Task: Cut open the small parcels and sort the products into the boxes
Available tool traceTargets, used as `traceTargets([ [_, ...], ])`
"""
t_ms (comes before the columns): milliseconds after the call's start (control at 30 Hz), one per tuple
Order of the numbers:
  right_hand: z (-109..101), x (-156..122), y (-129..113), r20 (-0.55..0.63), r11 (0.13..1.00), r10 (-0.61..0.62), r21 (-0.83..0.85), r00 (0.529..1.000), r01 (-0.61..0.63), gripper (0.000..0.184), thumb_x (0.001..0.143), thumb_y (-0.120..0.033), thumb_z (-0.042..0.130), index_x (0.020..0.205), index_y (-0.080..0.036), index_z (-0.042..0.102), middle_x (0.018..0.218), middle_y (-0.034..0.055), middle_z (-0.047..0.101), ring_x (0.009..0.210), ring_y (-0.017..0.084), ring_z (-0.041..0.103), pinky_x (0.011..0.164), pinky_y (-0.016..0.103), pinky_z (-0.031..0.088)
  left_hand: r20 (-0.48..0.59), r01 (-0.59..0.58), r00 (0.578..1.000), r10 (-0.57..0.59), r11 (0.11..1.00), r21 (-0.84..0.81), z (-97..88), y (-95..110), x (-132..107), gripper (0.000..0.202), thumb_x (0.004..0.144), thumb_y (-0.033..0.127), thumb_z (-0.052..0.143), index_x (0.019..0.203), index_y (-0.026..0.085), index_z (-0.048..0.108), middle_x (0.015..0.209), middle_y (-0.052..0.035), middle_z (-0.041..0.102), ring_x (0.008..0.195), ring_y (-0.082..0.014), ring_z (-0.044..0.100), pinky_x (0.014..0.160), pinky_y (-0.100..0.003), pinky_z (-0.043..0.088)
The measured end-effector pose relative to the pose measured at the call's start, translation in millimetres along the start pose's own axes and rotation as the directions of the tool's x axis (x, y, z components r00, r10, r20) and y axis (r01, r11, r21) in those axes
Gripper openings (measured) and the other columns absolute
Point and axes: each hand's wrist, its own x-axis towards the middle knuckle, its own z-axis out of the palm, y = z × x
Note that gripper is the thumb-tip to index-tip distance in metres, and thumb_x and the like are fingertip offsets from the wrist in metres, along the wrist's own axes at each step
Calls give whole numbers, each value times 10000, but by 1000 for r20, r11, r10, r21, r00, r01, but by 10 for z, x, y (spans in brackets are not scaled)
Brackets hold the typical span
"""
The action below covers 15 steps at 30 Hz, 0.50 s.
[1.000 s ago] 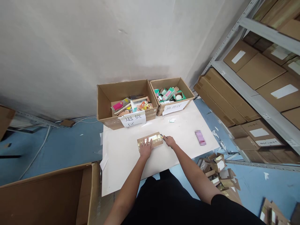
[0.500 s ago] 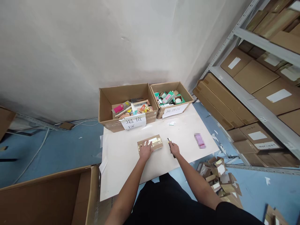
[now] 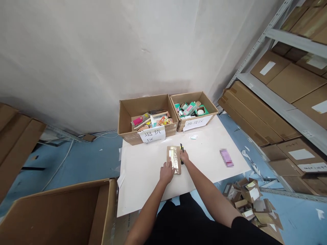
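A small cardboard box with shiny clear tape and a white label lies on the white table, its long side pointing away from me. My left hand rests on its left part, fingers spread across the top. Beside the box's right edge, my right hand is closed around a black and yellow utility knife, which points toward the wall. Whether the blade touches the box I cannot tell.
Two open cartons with paper signs stand at the back: the left carton and the right carton hold small packages. A blurred purple item lies at right. A large open carton stands left; shelving and discarded boxes are at right.
The small box has turned from lying crosswise to pointing away from me. My right hand has brought the knife left, up to the box's right side. The camera view has shifted.
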Motion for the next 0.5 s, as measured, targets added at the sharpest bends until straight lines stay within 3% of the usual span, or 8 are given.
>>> traceTargets([
  [100, -7, -57, -1, 60, 996, -37, 87, 998, 31, 358, 1071, -472, 348, 1090, -200, 580, 1128, 130, 764, 1001, 218, 749, 793, 263, 548, 8, -5, 1000, 5, 998, -64, 23, -235, -54, 566, 1072, 481, 297, 1571, 283, 476, 1724, -53, 321, 1529, -353, 331, 1106, -492, 469],
  [233, 81, -239, 129, 162, 924, -97, 381, 982, 29, 417, 1063, -560, 325, 1060, -209, 551, 988, 134, 785, 852, 228, 767, 727, 288, 574, -45, 216, 973, -228, 958, -188, 14, -802, -148, 618, 1074, 479, 234, 1577, 198, 457, 1717, -112, 326, 1591, -345, 255, 1209, -528, 386],
  [300, 185, -334, 191, 139, 920, -102, 390, 985, 40, 474, 1031, -636, 348, 1007, -211, 556, 968, 132, 782, 861, 229, 760, 721, 282, 577, 0, 289, 953, -303, 907, -307, 54, -1011, -185, 671, 1072, 501, 234, 1622, 133, 351, 1721, -156, 296, 1599, -303, 259, 1258, -470, 335],
  [400, 396, -470, 242, 132, 972, -74, 232, 989, 42, 549, 986, -709, 360, 917, -209, 576, 982, 124, 771, 894, 219, 745, 729, 255, 567, 83, 325, 943, -322, 835, -445, 196, -1088, -181, 765, 1052, 486, 339, 1666, 71, 149, 1740, -191, 211, 1610, -252, 231, 1283, -381, 297],
  [500, 551, -583, 224, 173, 986, -75, 159, 982, 48, 540, 987, -689, 364, 926, -208, 601, 994, 110, 763, 936, 213, 741, 768, 247, 561, 79, 307, 947, -312, 803, -510, 376, -950, -96, 851, 1018, 441, 430, 1672, 62, 37, 1754, -199, 124, 1621, -251, 171, 1286, -373, 292],
])
